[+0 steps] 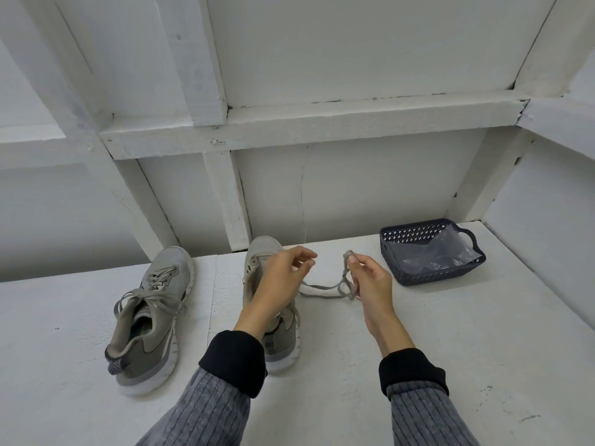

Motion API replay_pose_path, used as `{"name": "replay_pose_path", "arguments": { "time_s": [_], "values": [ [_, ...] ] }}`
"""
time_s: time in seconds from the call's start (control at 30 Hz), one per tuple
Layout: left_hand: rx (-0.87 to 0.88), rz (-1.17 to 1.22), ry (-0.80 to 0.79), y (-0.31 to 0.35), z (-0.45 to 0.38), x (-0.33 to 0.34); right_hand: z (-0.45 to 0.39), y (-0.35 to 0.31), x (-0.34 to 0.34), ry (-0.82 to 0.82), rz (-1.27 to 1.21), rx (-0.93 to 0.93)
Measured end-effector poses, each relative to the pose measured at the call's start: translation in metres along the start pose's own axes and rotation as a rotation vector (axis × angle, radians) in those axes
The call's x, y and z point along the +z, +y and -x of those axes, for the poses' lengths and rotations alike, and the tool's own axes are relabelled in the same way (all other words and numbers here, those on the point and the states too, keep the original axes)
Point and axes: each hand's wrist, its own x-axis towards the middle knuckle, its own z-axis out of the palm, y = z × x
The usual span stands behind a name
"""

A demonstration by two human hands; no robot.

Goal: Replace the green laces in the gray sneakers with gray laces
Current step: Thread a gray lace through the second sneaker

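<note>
Overall, white table [450, 365] runs to a panelled wall; broad bare surface to front and right of the shoes. No legible writing or brand on anything. Left gray sneaker [151, 317] is laced gray, heel toward the viewer. Right gray sneaker [260, 252] stands just beside it, mostly under the left hand [277, 284], whose fingers are loosely curled; cannot tell whether they pinch the lace. Dark basket [431, 275] with clear plastic sits near the far edge. Right hand [370, 281] pinches the gray lace [322, 289], bunched at the fingertips.
</note>
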Motion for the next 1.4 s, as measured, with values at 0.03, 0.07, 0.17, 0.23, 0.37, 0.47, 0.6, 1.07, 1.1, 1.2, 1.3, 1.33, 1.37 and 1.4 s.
{"name": "replay_pose_path", "arguments": {
  "time_s": [0.03,0.07,0.17,0.23,0.37,0.47,0.6,1.07,1.1,1.2,1.3,1.33,1.37,1.4],
  "values": [
    [0.031,-0.011,-0.013,0.002,-0.001,0.003,0.001,-0.003,-0.001,-0.041,0.045,-0.024],
    [0.060,-0.029,-0.028,0.003,-0.003,0.006,0.002,-0.006,-0.002,-0.079,0.089,-0.049],
    [0.121,-0.085,-0.089,0.008,-0.010,0.010,0.002,-0.017,-0.005,-0.164,0.195,-0.138],
    [0.123,-0.080,-0.126,0.011,-0.013,0.012,0.001,-0.022,-0.007,-0.174,0.226,-0.188],
    [0.088,0.023,-0.205,0.014,-0.016,0.013,-0.001,-0.028,-0.011,-0.156,0.191,-0.214],
    [0.086,0.117,-0.279,0.017,-0.015,0.007,-0.003,-0.035,-0.010,-0.125,0.207,-0.245],
    [0.047,0.206,-0.264,0.022,-0.018,-0.002,-0.007,-0.052,-0.006,-0.128,0.247,-0.274],
    [0.192,0.348,-0.209,0.109,-0.062,-0.069,-0.024,-0.172,0.025,-0.356,0.108,-0.417],
    [0.208,0.319,-0.251,0.114,-0.062,-0.072,-0.025,-0.177,0.025,-0.360,0.094,-0.422],
    [0.195,0.265,-0.324,0.129,-0.063,-0.077,-0.025,-0.194,0.024,-0.368,0.049,-0.417],
    [0.092,0.661,-0.394,0.136,-0.068,-0.087,-0.024,-0.209,0.017,-0.390,-0.136,-0.339],
    [0.045,0.818,-0.410,0.137,-0.070,-0.094,-0.024,-0.213,0.013,-0.415,-0.211,-0.298],
    [0.012,0.917,-0.404,0.137,-0.071,-0.102,-0.025,-0.215,0.008,-0.432,-0.250,-0.268],
    [-0.007,0.957,-0.376,0.136,-0.073,-0.109,-0.026,-0.215,0.002,-0.437,-0.242,-0.255]
  ]
}}
